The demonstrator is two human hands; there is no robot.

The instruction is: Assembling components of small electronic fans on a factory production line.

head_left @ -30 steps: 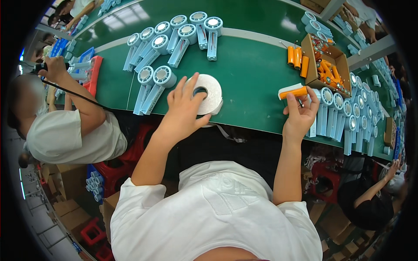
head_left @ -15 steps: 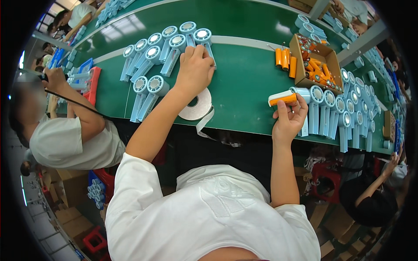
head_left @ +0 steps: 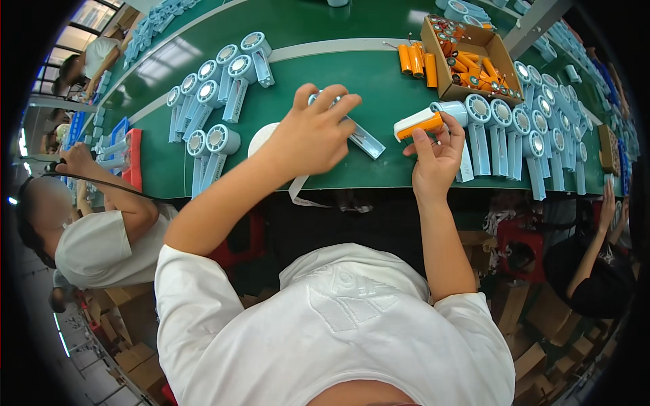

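Note:
My left hand [head_left: 313,132] is over a pale blue handheld fan [head_left: 367,142], its fingers bent around the round head. The fan's open handle slants out to the right, and much of its head is hidden by the hand. Between the thumb and fingers of my right hand [head_left: 437,162] is an orange cylindrical battery [head_left: 423,126] with a white strip along its upper side. Just beyond that hand lie rows of similar fans [head_left: 501,115]. A roll of white tape [head_left: 263,140] is partly covered by my left forearm, its loose end hanging over the table edge.
More fans [head_left: 227,74] lie in a group on the left of the green table [head_left: 298,68]. At the back right stands a cardboard box [head_left: 467,88] of orange batteries, with several batteries [head_left: 416,62] beside it. A co-worker [head_left: 112,230] sits at the left near a red bin [head_left: 133,159].
My left hand has drawn a fan out of the left group, back and to the right, turning its handle. My right hand keeps its hold on the battery. The view has shifted.

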